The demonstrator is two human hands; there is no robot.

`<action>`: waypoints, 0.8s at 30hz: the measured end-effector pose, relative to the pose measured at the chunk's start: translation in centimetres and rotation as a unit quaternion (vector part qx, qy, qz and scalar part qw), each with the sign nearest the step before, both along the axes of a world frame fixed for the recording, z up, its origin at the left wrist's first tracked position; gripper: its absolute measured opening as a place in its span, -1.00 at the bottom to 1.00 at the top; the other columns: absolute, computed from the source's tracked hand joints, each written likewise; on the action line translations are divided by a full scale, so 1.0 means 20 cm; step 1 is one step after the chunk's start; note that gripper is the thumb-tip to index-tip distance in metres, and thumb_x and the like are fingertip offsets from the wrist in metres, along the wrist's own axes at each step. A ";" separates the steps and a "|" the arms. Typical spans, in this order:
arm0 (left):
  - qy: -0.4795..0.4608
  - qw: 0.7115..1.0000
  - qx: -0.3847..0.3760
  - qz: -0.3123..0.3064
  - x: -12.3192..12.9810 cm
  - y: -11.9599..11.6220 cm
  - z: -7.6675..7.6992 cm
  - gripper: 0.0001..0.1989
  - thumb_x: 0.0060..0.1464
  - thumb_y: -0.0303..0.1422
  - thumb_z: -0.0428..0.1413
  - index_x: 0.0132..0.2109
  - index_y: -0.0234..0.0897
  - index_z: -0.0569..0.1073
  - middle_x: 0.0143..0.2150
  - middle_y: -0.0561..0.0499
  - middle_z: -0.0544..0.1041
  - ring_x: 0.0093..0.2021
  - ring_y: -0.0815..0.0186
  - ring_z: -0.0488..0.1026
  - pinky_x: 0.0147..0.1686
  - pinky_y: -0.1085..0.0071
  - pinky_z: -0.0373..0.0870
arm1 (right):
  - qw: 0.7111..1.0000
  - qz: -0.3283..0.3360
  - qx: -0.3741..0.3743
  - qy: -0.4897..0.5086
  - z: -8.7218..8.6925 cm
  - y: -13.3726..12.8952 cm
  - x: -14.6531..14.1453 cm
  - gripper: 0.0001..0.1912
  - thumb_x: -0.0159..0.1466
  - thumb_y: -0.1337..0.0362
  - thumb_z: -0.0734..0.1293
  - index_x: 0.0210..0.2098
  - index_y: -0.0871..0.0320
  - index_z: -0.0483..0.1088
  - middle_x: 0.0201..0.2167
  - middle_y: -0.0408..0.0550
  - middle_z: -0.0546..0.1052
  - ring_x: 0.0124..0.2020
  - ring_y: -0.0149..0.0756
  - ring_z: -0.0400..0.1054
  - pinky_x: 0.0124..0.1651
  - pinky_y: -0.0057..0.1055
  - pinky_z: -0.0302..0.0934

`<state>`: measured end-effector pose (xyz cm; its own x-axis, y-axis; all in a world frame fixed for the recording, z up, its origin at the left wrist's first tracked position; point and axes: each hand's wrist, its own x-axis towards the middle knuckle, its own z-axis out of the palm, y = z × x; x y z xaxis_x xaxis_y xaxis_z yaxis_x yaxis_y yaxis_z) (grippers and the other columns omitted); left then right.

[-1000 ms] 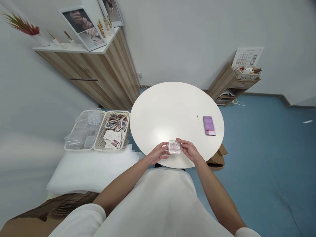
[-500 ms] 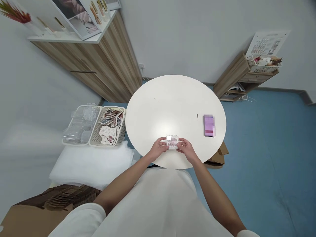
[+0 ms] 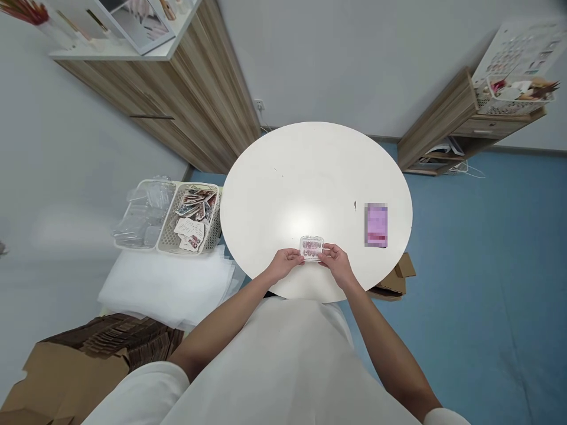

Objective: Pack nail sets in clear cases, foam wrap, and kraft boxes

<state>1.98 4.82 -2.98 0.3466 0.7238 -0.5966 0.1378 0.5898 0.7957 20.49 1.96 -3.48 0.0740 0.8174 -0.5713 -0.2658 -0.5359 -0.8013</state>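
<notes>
A blurred purple item (image 3: 376,225) lies at the right of a round white worktop (image 3: 261,183). To the left, one basket (image 3: 134,248) holds clear plastic containers (image 3: 140,224); a second basket (image 3: 215,226) holds printed cards (image 3: 190,228). Towards the near edge, left hand (image 3: 284,264) and right hand (image 3: 339,264) have fingers clamped on a clear case (image 3: 312,248) of pinkish pieces.

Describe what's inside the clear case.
The case holds two rows of small pinkish pieces. Fingers hide parts of its lower corners, and anything beneath the pieces is covered.
</notes>
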 end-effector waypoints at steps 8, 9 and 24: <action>0.052 0.997 0.044 0.023 0.05 -0.01 -0.01 -0.56 -0.11 -0.20 0.14 -0.07 -0.30 0.35 -0.30 -0.08 0.50 -0.24 0.25 0.43 -0.17 0.28 0.27 | 1.000 -0.002 -0.014 -0.015 -0.05 0.04 0.01 -0.53 -0.08 0.17 0.39 -0.20 0.09 0.23 -0.40 -0.12 0.47 -0.37 -0.33 0.37 -0.27 -0.30 0.29; 0.055 0.996 0.062 0.030 0.04 -0.01 -0.01 -0.53 -0.10 -0.20 0.13 -0.02 -0.27 0.32 -0.21 -0.10 0.48 -0.19 0.25 0.42 -0.15 0.29 0.27 | 1.000 0.000 -0.010 -0.020 -0.06 0.04 0.00 -0.53 -0.08 0.16 0.39 -0.19 0.08 0.23 -0.39 -0.11 0.47 -0.36 -0.33 0.37 -0.27 -0.30 0.29; 0.102 0.977 0.181 0.057 -0.19 0.03 -0.08 -0.50 -0.02 -0.25 0.07 0.10 -0.10 0.20 0.00 -0.08 0.25 -0.08 0.29 0.28 -0.19 0.33 0.33 | 0.996 -0.021 0.030 -0.079 -0.08 0.17 -0.33 -0.54 -0.01 0.14 0.35 -0.14 0.11 0.22 -0.26 -0.02 0.45 -0.30 -0.28 0.38 -0.17 -0.23 0.24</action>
